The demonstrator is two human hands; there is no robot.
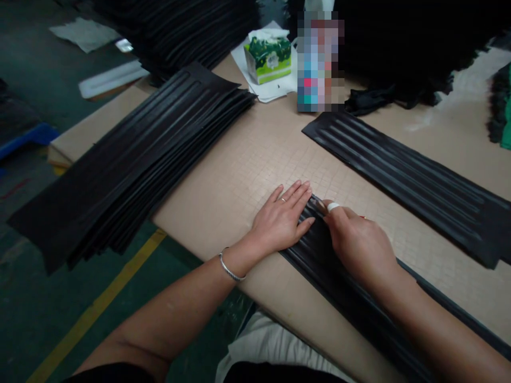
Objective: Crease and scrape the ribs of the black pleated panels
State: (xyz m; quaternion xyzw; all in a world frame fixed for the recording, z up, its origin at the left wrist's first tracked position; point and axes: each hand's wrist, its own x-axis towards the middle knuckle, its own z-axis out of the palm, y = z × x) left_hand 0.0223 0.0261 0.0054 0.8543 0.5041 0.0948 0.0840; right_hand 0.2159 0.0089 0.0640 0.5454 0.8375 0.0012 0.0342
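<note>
A long black ribbed panel point(359, 311) runs from the middle of the table toward the lower right. My left hand point(279, 218) lies flat on its far end, fingers stretched out and thumb apart. Close by, my right hand point(357, 239) is closed around a thin tool point(318, 204), whose shiny metal tip touches or nearly touches the panel's end beside my left fingertips. Most of that tool is hidden in the hand, so its kind cannot be made out. White tape wraps one right finger, and a bit of orange-red shows behind the knuckles.
A fanned stack of black ribbed panels point(151, 143) overhangs the table's left edge. More flat panels point(407, 183) lie at right. A green tissue box point(268, 56) stands at the back beside a blurred-out object point(319, 66). Large black piles point(399, 48) rise behind.
</note>
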